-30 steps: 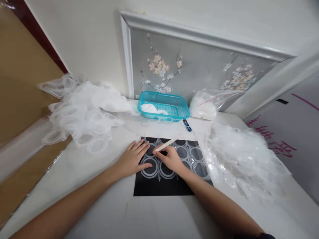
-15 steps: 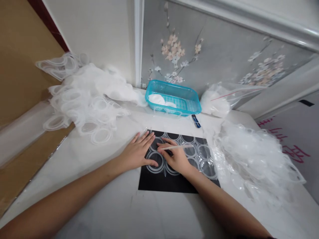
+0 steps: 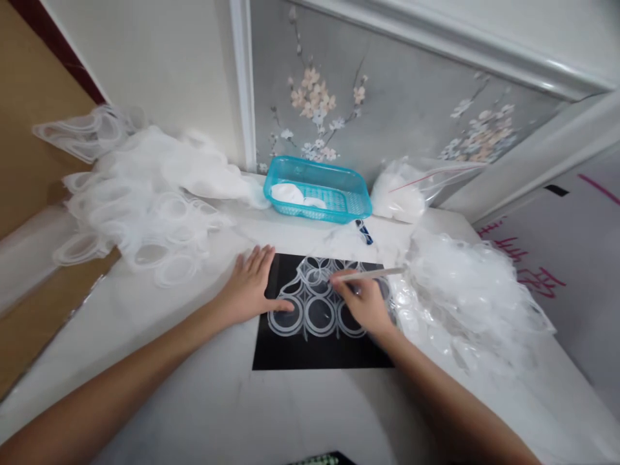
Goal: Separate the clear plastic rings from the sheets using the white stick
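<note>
Ring-patterned translucent sheet is lying on a black mat on the bench.
The left hand is lying spread, gripping nothing, its thumb reaching over an end ring, probably steadying the sheet; the right hand is pinching a pale stick near one end, while the dark mat is seemingly making the pale rings stand out.

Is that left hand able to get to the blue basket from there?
Probably yes. The left hand is spread at the left edge of the black sheet, seemingly holding nothing, and I see nothing tall standing between it and the basket.
</note>
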The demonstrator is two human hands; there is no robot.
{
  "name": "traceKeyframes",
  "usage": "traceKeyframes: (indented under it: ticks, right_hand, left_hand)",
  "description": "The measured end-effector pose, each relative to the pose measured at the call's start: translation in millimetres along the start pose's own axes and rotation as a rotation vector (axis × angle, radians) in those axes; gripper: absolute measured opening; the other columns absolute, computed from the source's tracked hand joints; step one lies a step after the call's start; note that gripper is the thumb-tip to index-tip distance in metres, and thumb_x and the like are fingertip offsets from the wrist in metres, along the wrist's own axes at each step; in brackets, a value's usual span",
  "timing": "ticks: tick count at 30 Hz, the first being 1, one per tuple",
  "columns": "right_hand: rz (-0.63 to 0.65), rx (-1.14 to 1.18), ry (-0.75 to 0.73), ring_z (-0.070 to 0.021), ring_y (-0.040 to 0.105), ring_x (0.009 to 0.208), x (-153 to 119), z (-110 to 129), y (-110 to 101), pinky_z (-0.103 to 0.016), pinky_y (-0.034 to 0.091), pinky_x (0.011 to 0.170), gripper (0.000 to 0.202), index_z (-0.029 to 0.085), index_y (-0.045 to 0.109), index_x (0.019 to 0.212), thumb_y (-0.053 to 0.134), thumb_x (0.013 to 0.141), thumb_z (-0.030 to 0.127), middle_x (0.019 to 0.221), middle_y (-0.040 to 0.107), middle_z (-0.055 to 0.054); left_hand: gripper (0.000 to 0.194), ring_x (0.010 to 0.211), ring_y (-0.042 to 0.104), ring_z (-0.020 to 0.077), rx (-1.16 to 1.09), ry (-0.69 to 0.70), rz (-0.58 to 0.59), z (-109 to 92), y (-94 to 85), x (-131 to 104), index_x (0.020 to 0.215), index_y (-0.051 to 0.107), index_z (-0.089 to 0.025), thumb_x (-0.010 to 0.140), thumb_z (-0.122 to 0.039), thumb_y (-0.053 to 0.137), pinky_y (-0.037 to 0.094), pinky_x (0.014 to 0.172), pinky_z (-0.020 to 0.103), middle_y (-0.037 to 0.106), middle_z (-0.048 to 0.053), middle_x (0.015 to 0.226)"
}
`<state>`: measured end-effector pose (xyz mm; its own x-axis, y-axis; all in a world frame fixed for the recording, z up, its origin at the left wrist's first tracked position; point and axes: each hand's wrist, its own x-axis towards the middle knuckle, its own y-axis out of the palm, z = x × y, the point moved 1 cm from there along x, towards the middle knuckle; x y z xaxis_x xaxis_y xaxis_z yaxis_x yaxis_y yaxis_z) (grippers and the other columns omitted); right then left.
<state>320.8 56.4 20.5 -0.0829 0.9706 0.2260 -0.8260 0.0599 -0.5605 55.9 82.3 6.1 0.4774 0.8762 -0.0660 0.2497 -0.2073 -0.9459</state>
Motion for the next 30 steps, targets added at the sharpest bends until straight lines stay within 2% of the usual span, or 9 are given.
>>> traceKeyframes:
  ticks: [2,4,7,9,12,15,24,30]
  right_hand:
    - [0.047,0.071,0.075,-0.0253,0.071,0.092,-21,-7,10,-0.039,0.054,0.086,0.02,0.022,0.074,0.086,0.059,0.092,0.035,0.093,0.077,-0.007]
    - [0.025,0.126,0.076,-0.0255,0.07,0.094,-28,-11,16,-0.04,0.054,0.088,0.02,0.022,0.074,0.086,0.061,0.091,0.036,0.094,0.076,-0.008]
    - [0.017,0.192,0.045,-0.0257,0.07,0.096,-24,-12,15,-0.041,0.053,0.09,0.018,0.023,0.075,0.087,0.063,0.09,0.036,0.094,0.076,-0.008]
    - [0.023,0.199,0.026,-0.0265,0.069,0.1,-22,-12,13,-0.042,0.052,0.094,0.016,0.024,0.076,0.088,0.064,0.09,0.035,0.094,0.076,-0.007]
    - [0.054,0.152,0.006,-0.0279,0.066,0.107,-21,-12,13,-0.046,0.047,0.1,0.013,0.026,0.076,0.089,0.065,0.09,0.031,0.093,0.078,-0.005]
    - [0.075,0.089,0.009,-0.0295,0.064,0.11,-21,-12,15,-0.05,0.043,0.103,0.011,0.028,0.077,0.091,0.066,0.088,0.029,0.095,0.078,-0.004]
    - [0.066,0.033,0.018,-0.0289,0.065,0.111,-20,-14,17,-0.05,0.046,0.101,0.011,0.028,0.077,0.093,0.067,0.089,0.028,0.1,0.076,-0.007]
    - [0.061,-0.076,-0.113,-0.0288,0.063,0.114,-23,-16,19,-0.048,0.048,0.098,0.012,0.026,0.075,0.095,0.063,0.093,0.026,0.102,0.078,-0.005]
  left_hand:
    - [0.116,0.151,0.013,0.0408,-0.022,0.028,-0.07,-10,-1.5,5,0.159,0.005,-0.012,0.078,-0.084,0.049,0.018,0.119,0.058,0.018,0.025,0.163]
    - [0.105,0.152,0.016,0.0355,-0.016,0.158,-0.097,-27,0.3,10,0.158,0.008,-0.014,0.085,-0.08,0.044,0.019,0.121,0.051,0.02,0.021,0.163]
    - [0.088,0.152,0.02,0.0296,0.045,0.388,-0.045,-50,11.3,18,0.157,0.018,-0.014,0.093,-0.071,0.041,0.016,0.123,0.044,0.026,0.017,0.162]
    - [0.082,0.151,0.023,0.0286,0.093,0.437,-0.001,-57,20.3,22,0.155,0.025,-0.012,0.096,-0.067,0.039,0.014,0.123,0.043,0.029,0.017,0.161]
    - [0.086,0.15,0.025,0.0297,0.136,0.395,0.04,-55,27.6,27,0.154,0.031,-0.01,0.094,-0.071,0.037,0.012,0.123,0.043,0.03,0.017,0.16]
    - [0.093,0.15,0.023,0.0306,0.155,0.369,0.063,-51,26.8,28,0.154,0.031,-0.008,0.092,-0.076,0.034,0.011,0.123,0.044,0.027,0.017,0.161]
    - [0.114,0.151,0.021,0.0343,0.148,0.29,0.066,-51,25.8,29,0.155,0.026,-0.005,0.079,-0.088,0.039,0.007,0.123,0.046,0.023,0.02,0.162]
    - [0.125,0.152,0.015,0.035,0.183,0.232,0.061,-50,28.2,31,0.156,0.021,-0.003,0.072,-0.092,0.042,0.005,0.123,0.048,0.018,0.02,0.163]
